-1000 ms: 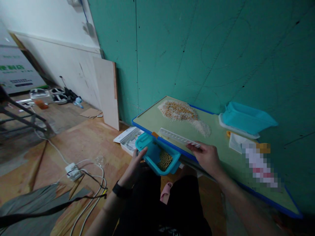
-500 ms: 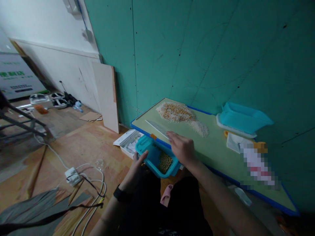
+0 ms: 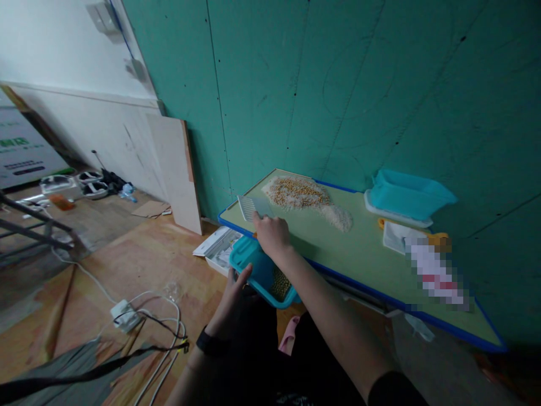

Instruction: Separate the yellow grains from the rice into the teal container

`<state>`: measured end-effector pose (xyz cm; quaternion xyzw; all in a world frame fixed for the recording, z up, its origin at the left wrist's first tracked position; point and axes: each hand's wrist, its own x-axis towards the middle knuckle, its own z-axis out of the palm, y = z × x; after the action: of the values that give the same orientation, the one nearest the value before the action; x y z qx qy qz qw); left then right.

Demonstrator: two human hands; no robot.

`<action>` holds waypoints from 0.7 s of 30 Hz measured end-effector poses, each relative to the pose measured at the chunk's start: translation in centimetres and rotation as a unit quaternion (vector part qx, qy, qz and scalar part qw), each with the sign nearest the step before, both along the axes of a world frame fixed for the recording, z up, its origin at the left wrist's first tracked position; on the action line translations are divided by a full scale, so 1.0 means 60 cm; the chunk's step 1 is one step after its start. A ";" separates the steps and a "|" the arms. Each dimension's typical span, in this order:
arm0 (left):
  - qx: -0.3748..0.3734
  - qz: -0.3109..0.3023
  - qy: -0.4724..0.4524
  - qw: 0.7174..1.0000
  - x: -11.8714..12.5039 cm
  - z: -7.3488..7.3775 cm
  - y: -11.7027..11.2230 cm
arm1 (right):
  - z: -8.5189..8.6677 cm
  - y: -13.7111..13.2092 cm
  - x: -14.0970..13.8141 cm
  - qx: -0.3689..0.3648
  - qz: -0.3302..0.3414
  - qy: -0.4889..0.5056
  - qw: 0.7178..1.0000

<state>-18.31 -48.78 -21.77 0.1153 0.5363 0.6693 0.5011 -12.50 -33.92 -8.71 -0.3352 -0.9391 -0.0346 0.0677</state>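
Note:
My left hand (image 3: pixel 234 293) grips the near left rim of a blue plastic bin (image 3: pixel 262 270) held just below the table edge; yellow beans (image 3: pixel 281 283) lie in its bottom. My right hand (image 3: pixel 273 234) reaches across over the bin and is closed on a white slotted scraper (image 3: pixel 250 206), which rests on the green tabletop (image 3: pixel 338 248) near its left corner. A pile of rice mixed with yellow beans (image 3: pixel 302 194) lies on the table farther back, to the right of the scraper.
A second blue bin (image 3: pixel 408 194) on a white lid stands at the back right of the table, with a white tray (image 3: pixel 395 237) in front of it. On the wooden floor lie a white box (image 3: pixel 213 242), a power strip (image 3: pixel 122 313) and cables. A board (image 3: pixel 177 169) leans on the green wall.
My right hand has carried the scraper leftward along the table's front edge to the left corner, crossing over the bin. The left hand stays on the bin.

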 end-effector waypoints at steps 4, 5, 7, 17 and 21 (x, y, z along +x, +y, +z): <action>0.012 0.004 0.009 1.000 0.002 -0.004 0.001 | 0.005 -0.010 0.019 -0.004 -0.023 -0.002 1.000; 0.014 0.003 0.010 1.000 0.001 -0.005 0.002 | 0.005 -0.013 0.023 -0.003 -0.026 -0.001 1.000; 0.017 0.003 0.011 1.000 0.002 -0.006 0.002 | 0.004 -0.019 0.030 -0.003 -0.031 0.000 1.000; 0.019 0.000 0.012 1.000 0.002 -0.005 0.000 | 0.004 -0.033 0.066 -0.010 -0.063 -0.004 0.998; 0.026 -0.008 0.007 1.000 0.004 -0.003 0.000 | 0.002 -0.029 0.078 -0.009 -0.070 -0.006 0.997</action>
<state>-18.09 -48.80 -21.94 0.1371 0.5217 0.6781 0.4992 -7.82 -35.68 -8.58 -0.4007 -0.9139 -0.0329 0.0565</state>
